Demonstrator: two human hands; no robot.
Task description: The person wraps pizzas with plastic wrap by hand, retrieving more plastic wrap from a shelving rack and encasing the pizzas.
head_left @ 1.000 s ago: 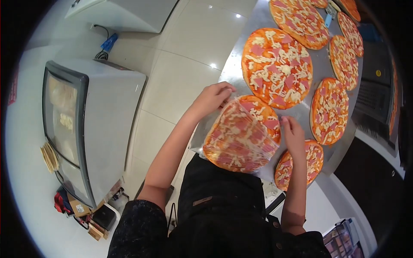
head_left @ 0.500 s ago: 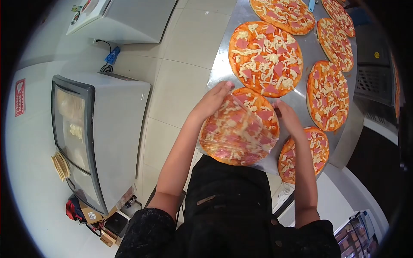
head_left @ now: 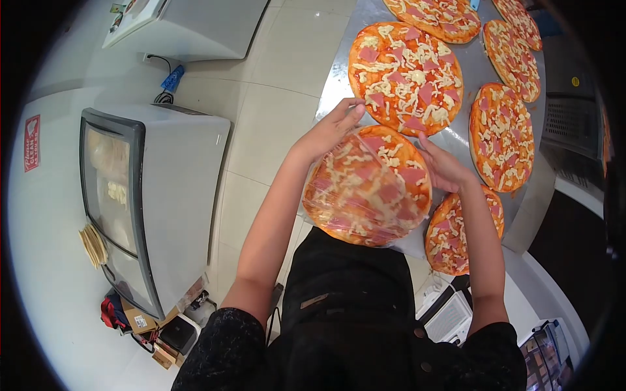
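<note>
A round pizza (head_left: 411, 169) topped with pink ham pieces and pale cheese strips lies at the near edge of the metal table. Clear plastic wrap (head_left: 345, 202) covers its left and lower part, the film's edge running diagonally across the top. My left hand (head_left: 329, 132) is at the pizza's upper left rim, thumb and fingers closed together at the film's upper corner. At the upper right rim is my right hand (head_left: 445, 166), its fingers apart and the thumb pointing up. Whether that hand touches film underneath cannot be seen.
Several more pizzas, such as the large one (head_left: 405, 78) and one at the right (head_left: 501, 137), lie on the metal table (head_left: 336, 85). Another pizza (head_left: 456, 241) sits by my right forearm. To the left stands a glass-topped freezer (head_left: 176, 195) on the tiled floor.
My right hand has opened its fingers and turned outward at the pizza's rim. My left hand has moved slightly up. The whole view has shifted a little.
</note>
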